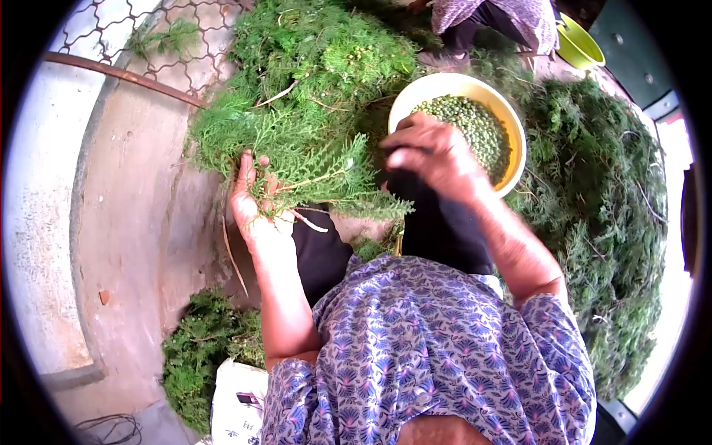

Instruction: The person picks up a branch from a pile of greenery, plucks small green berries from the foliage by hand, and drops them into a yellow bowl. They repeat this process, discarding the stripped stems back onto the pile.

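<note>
A leafy green conifer branch [315, 174] with flat feathery sprays lies across the palm of my left hand [259, 204], whose fingers are curled round its stem end. My right hand [437, 156] is bent over the near left rim of a yellow tub [517, 133], blurred by motion; whether its fingers pinch anything I cannot tell. Small round green cones [475, 126] fill much of the tub. The branch tips reach toward my right hand, just left of the tub.
Heaps of cut greenery lie ahead [319, 59] and along the right [593, 222]. A smaller green pile [208, 341] sits at the lower left beside a white printed sack [237, 400]. Another person [497, 22] sits at the top near a yellow-green basin [578, 44]. A metal lattice [148, 37] stands upper left.
</note>
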A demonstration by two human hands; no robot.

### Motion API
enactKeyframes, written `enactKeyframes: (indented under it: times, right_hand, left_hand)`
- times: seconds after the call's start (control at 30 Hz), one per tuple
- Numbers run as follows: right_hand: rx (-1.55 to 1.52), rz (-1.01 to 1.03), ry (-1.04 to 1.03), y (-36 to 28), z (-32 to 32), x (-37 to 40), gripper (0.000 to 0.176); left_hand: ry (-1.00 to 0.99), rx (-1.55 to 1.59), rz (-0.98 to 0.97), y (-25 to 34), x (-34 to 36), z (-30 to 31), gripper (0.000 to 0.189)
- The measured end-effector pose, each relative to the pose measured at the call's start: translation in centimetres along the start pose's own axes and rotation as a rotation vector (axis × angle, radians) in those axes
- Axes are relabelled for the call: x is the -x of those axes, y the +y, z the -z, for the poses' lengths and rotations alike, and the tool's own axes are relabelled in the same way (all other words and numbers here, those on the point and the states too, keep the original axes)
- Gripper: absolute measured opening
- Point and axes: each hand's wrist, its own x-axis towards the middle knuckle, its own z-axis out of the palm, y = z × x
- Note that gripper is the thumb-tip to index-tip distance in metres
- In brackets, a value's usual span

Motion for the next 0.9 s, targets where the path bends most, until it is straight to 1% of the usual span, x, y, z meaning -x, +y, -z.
enactKeyframes:
  times: [0.03,0.07,0.1,0.13,0.17,0.2,0.23,0.27,0.3,0.33,0.37,0.4,0.47,0.5,0.53,0.57,0.6,0.63,0.67,0.7,0.73,0.77,0.8,0.87,0.9]
  right_hand:
    - [-0.04,0.002,0.002,-0.4,-1.2,0.6,0.041]
    - [-0.064,0.046,0.004,-0.3,-1.9,0.8,0.049]
    - [-0.092,0.073,-0.022,0.2,-2.6,0.7,0.049]
    - [-0.122,0.101,-0.052,0.7,-3.4,0.6,0.048]
    - [-0.364,0.049,-0.099,0.9,-4.2,0.6,0.036]
    - [-0.364,0.05,-0.101,0.7,-4.3,0.9,0.036]
    - [-0.5,-0.106,-0.166,0.4,-4.4,1.1,0.033]
    - [-0.634,-0.263,-0.232,0.0,-4.5,1.2,0.029]
    - [-0.7,-0.244,-0.23,-0.6,-4.4,1.4,0.023]
    - [-0.699,-0.244,-0.235,-0.3,-4.6,1.4,0.023]
    - [-0.604,-0.222,-0.252,0.2,-4.9,1.5,0.021]
    - [-0.51,-0.202,-0.268,0.4,-5.2,1.5,0.019]
    - [-0.517,-0.237,-0.054,-0.3,-5.0,1.5,0.014]
    - [-0.582,-0.281,-0.01,-0.2,-4.8,1.3,0.014]
    - [-0.647,-0.326,0.035,-0.1,-4.5,1.0,0.015]
    - [-0.643,-0.231,0.088,0.1,-4.5,0.6,0.018]
    - [-0.557,-0.185,0.13,0.3,-4.4,0.2,0.019]
    - [-0.536,-0.197,0.143,0.0,-4.2,-0.2,0.02]
    - [-0.516,-0.211,0.154,-0.3,-4.1,-0.7,0.021]
    - [-0.514,-0.215,0.153,-0.3,-4.2,-1.1,0.021]
    - [-0.431,-0.178,0.123,-0.2,-4.2,-1.5,0.021]
    - [-0.349,-0.141,0.092,-0.2,-4.5,-1.8,0.021]
    - [-0.351,-0.145,0.087,-0.1,-4.9,-2.1,0.021]
    - [-0.104,-0.052,0.188,0.3,-5.9,-2.5,0.021]
    - [-0.018,0.048,0.273,1.4,-6.5,-2.8,0.021]
  left_hand:
    - [0.025,-0.037,-0.004,-0.2,0.5,-0.3,0.022]
    - [0.05,-0.075,-0.01,-0.2,0.9,-0.3,0.026]
    - [-0.013,-0.087,-0.018,-0.3,0.9,0.4,0.027]
    - [-0.016,-0.088,-0.016,-0.5,0.9,0.8,0.027]
    - [-0.027,-0.06,0.001,-0.5,0.9,1.0,0.023]
    - [-0.035,-0.032,0.017,-0.4,1.1,1.0,0.022]
    - [0.076,-0.067,-0.008,-0.6,1.3,0.7,0.021]
    - [0.08,-0.064,-0.011,-0.5,1.3,1.2,0.021]
    - [-0.024,-0.017,0.044,-0.4,1.3,1.9,0.019]
    - [-0.13,0.031,0.098,-0.3,1.3,2.4,0.018]
    - [-0.003,0.064,0.099,-0.6,1.0,1.9,0.018]
    - [0.002,0.064,0.1,-0.8,0.8,2.0,0.018]
    - [0.105,-0.045,-0.007,-1.3,0.4,2.0,0.02]
    - [0.16,-0.14,0.01,-1.2,1.6,1.4,0.023]
    - [0.158,-0.138,0.013,-1.3,1.9,1.9,0.023]
    - [0.05,-0.227,0.007,-1.5,2.2,2.4,0.026]
    - [-0.062,-0.312,-0.002,-1.7,2.4,2.6,0.029]
    - [-0.118,-0.314,0.028,-2.0,3.0,2.7,0.03]
    - [-0.179,-0.376,-0.014,-2.3,3.6,2.8,0.034]
    - [-0.275,-0.414,-0.014,-2.5,4.0,3.0,0.037]
    - [-0.37,-0.451,-0.016,-2.7,4.3,3.2,0.04]
    - [-0.314,-0.581,0.038,-2.9,4.6,3.6,0.044]
    - [-0.305,-0.58,0.04,-3.3,4.9,3.5,0.037]
    - [-0.257,-0.588,0.07,-4.0,5.4,3.6,0.025]
    - [-0.243,-0.596,0.051,-4.4,5.4,4.0,0.018]
